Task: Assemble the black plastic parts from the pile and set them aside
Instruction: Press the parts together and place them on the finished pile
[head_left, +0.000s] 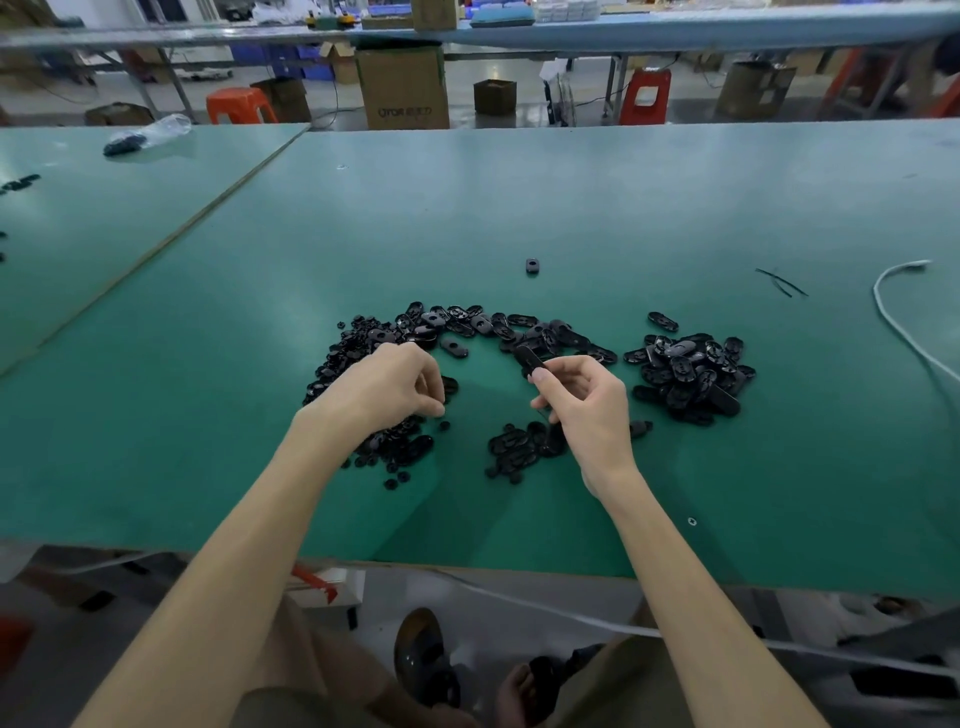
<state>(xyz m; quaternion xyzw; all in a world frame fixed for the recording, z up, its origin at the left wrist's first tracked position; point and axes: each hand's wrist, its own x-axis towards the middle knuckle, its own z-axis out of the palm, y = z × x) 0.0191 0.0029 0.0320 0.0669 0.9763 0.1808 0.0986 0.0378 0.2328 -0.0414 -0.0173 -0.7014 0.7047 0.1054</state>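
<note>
Now the right hand (587, 410) pinches a black part (525, 358) jutting beyond its grip; left hand (384, 384) unclear.

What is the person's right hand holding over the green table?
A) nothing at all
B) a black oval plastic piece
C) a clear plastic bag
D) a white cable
B: the right hand pinches one end of a black oval plastic piece between thumb and fingers, between the piles of black parts on the green table.
</note>
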